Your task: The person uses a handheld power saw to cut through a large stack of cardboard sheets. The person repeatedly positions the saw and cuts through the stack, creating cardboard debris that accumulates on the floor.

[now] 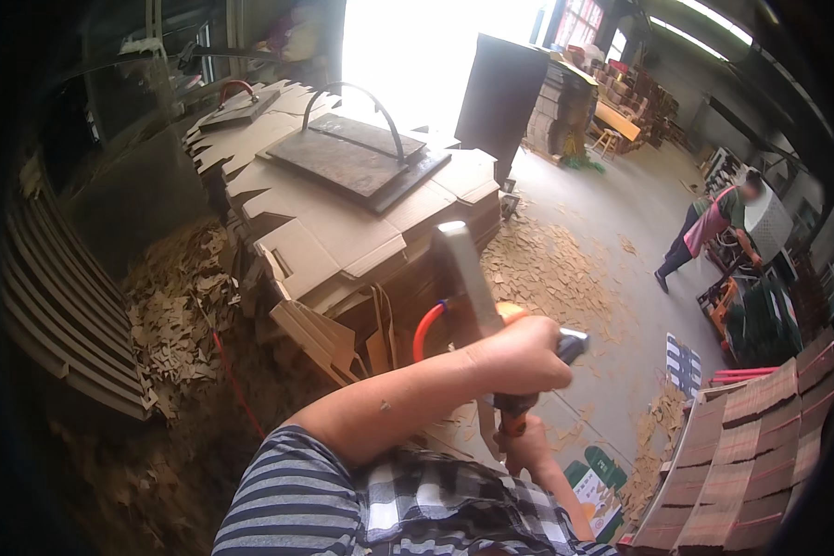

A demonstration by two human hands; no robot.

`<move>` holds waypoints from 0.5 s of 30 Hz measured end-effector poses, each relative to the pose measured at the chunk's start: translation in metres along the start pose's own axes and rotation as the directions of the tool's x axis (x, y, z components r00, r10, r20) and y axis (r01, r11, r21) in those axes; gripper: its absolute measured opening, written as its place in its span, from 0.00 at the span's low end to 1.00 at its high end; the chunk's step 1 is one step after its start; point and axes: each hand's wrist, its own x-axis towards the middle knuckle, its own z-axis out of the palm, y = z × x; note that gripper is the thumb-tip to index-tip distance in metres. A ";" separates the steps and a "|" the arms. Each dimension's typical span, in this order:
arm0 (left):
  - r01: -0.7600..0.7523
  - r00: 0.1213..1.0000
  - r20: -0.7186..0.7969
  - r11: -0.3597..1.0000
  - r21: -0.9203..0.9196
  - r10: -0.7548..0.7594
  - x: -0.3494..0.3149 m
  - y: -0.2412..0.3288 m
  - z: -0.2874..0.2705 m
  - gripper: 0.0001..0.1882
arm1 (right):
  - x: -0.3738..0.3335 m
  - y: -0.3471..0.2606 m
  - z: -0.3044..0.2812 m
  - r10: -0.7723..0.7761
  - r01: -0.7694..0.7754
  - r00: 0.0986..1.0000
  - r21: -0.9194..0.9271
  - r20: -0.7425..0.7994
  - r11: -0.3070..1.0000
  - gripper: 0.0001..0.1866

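Note:
I hold a hand-held power tool (470,278) in front of me, with a long grey metal bar, orange parts and a red hose (426,330). My left hand (528,357) is closed around its upper part, the forearm reaching across my body. Lower down, my right hand (525,445) grips a dark and orange section. Just beyond the tool stands a tall stack of die-cut cardboard sheets (320,246) with notched edges. A flat metal plate (343,167) with an arched handle lies on the stack. Some of the tool is hidden behind my left hand and forearm.
Cardboard scraps (547,269) litter the floor beyond the stack and heap up (181,296) at its left. Bundled brown cardboard (741,454) fills the near right. Curved stacked sheets (65,296) stand left. A co-worker (713,222) in a pink apron bends over stacks at far right.

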 end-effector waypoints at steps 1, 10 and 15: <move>-0.019 1.000 -0.006 1.000 0.003 0.019 0.000 -0.004 -0.002 0.09 | 0.000 0.002 0.003 0.051 -0.051 0.999 0.009 0.016 0.999 0.06; 0.096 0.993 -0.073 0.995 -0.033 -0.098 0.012 -0.031 0.011 0.10 | 0.005 0.019 -0.006 0.075 -0.046 0.976 -0.144 0.204 0.988 0.09; 0.014 0.993 -0.115 0.997 0.072 -0.006 0.030 -0.053 0.024 0.12 | 0.028 0.113 0.002 -0.064 0.079 0.980 -0.075 0.188 0.994 0.13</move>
